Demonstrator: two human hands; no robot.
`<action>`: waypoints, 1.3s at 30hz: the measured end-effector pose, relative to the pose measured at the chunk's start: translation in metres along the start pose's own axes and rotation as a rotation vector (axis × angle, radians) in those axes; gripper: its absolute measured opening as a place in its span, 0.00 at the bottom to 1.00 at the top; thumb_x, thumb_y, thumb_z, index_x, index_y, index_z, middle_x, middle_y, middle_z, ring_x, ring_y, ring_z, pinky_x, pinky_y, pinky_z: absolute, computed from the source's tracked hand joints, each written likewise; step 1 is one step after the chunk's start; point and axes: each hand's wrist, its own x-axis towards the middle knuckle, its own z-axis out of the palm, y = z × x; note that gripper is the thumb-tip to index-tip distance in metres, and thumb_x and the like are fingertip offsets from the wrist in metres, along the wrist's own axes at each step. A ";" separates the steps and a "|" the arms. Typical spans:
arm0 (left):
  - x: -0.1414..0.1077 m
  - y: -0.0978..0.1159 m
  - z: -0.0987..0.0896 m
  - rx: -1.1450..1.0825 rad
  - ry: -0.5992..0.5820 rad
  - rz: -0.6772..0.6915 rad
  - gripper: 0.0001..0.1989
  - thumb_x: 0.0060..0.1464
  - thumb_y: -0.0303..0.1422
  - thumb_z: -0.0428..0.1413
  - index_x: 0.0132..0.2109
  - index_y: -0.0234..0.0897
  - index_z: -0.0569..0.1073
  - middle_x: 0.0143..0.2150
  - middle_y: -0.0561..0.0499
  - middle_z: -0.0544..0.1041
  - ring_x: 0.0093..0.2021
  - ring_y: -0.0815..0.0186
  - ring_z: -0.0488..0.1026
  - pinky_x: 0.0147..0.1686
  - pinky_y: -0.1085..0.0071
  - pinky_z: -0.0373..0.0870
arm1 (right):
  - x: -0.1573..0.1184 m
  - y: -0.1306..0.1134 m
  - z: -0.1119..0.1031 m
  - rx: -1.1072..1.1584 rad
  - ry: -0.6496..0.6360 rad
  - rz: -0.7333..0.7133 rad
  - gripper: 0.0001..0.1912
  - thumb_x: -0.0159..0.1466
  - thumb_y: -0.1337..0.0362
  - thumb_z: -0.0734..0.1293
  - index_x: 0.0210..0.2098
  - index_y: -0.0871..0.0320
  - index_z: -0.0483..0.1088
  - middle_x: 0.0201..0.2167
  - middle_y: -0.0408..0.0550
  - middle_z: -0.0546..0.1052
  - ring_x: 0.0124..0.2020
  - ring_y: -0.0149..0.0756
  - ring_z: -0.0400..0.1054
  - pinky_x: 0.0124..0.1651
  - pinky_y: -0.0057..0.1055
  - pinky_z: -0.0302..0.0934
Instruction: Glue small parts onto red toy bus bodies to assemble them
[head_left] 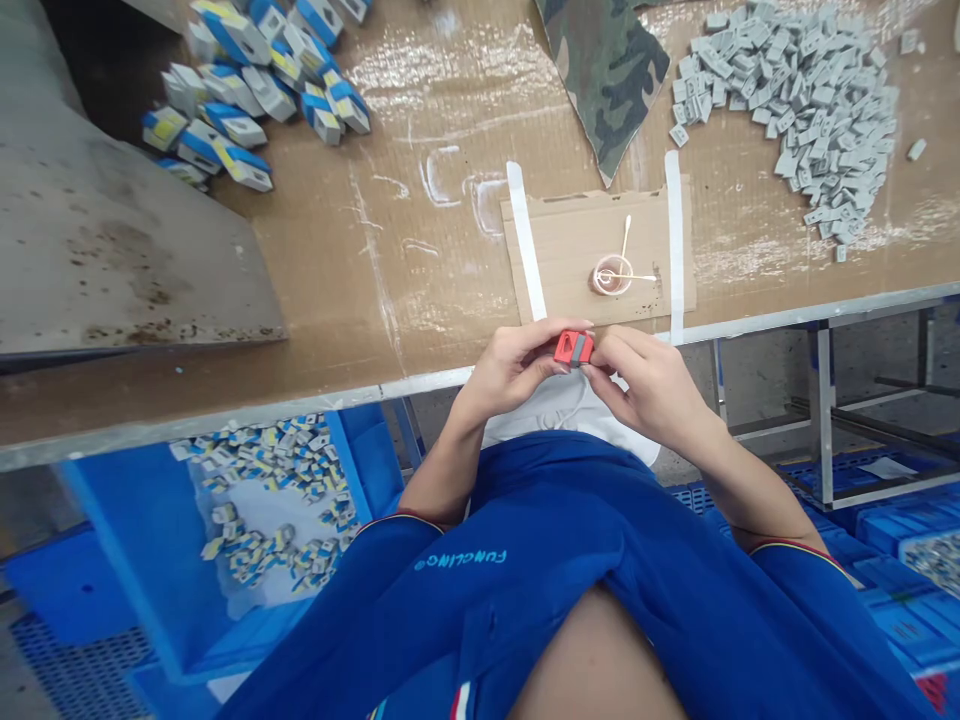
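A small red block with a grey band (574,348) is pinched between my two hands, just over the front edge of the table. My left hand (517,365) grips its left side between thumb and fingers. The fingertips of my right hand (641,375) are closed on its right end. Beyond my hands, a small round cup (609,275) with cotton swabs (626,235) resting in it stands on a cardboard sheet (570,225), which white tape strips hold down.
Blue, white and yellow blocks (255,80) are heaped at the back left beside a stained grey box (120,240). Small grey pieces (810,110) are piled at the back right, near a camouflage cloth (607,80). Below the table, a blue bin (142,560) holds many similar blocks.
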 end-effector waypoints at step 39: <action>0.001 0.013 0.028 -0.300 0.093 -0.081 0.21 0.59 0.32 0.69 0.58 0.39 0.78 0.52 0.45 0.84 0.51 0.64 0.83 0.52 0.71 0.80 | -0.019 0.005 0.001 -0.239 0.267 -0.126 0.17 0.69 0.73 0.68 0.56 0.53 0.69 0.43 0.51 0.77 0.43 0.40 0.74 0.42 0.35 0.74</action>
